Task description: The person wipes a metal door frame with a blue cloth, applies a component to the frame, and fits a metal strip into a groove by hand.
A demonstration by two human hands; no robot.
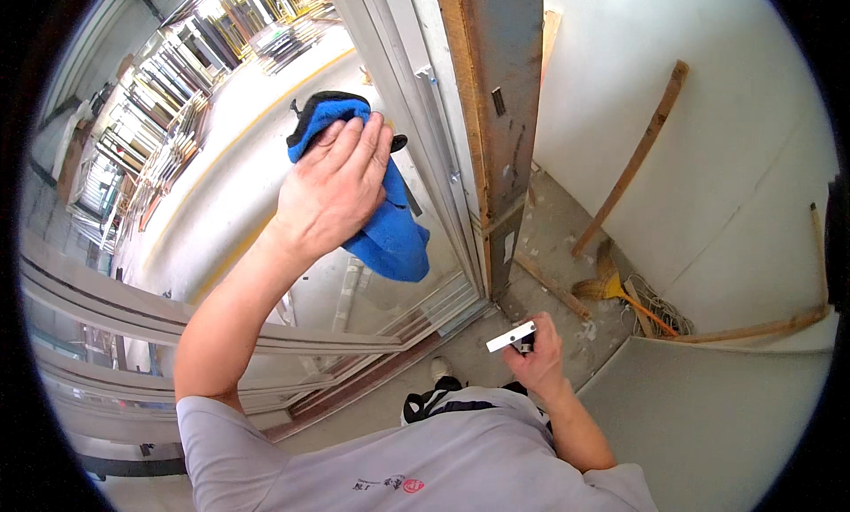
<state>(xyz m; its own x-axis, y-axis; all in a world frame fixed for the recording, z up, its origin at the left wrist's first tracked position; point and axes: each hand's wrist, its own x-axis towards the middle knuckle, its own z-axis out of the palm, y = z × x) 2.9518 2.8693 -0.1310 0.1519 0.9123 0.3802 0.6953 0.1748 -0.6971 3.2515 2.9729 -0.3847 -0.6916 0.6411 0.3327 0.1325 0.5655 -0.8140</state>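
Nearest the camera, the person's grey shirt (443, 463) is filling the lower edge, with a dark shoe (440, 370) showing just beyond it on the concrete floor (549, 220).

Just past the shirt, the right hand (538, 352) is hanging low, its grip curling narrowly around a small white flat piece (512, 337) with something dark tucked beneath it; what that dark item is cannot be told. The piece is sitting level, sticking out to the left of the fingers.

Farther up, the left arm is reaching forward and the left hand (335, 189) is lying flat, fingers spread wide, pressing a blue cloth (390, 237) against the glass pane (257, 158) of a sliding door. The cloth is bunching out above the fingertips and hanging down below the palm; a dark edge of it is showing at the top. It is lying just left of the pale metal door frame (425, 122), whose tracks (381, 335) are curving along the bottom of the pane.

To the right of the frame, a rusty brown post (500, 96) is standing upright. Beyond it, a yellow broom (611, 289) is lying on the floor near a bundle of wire, and a long wooden stick (633, 158) is leaning tilted against the white wall (735, 113).

Through the glass, racks of stacked metal profiles (168, 96) are standing well apart in the distance.
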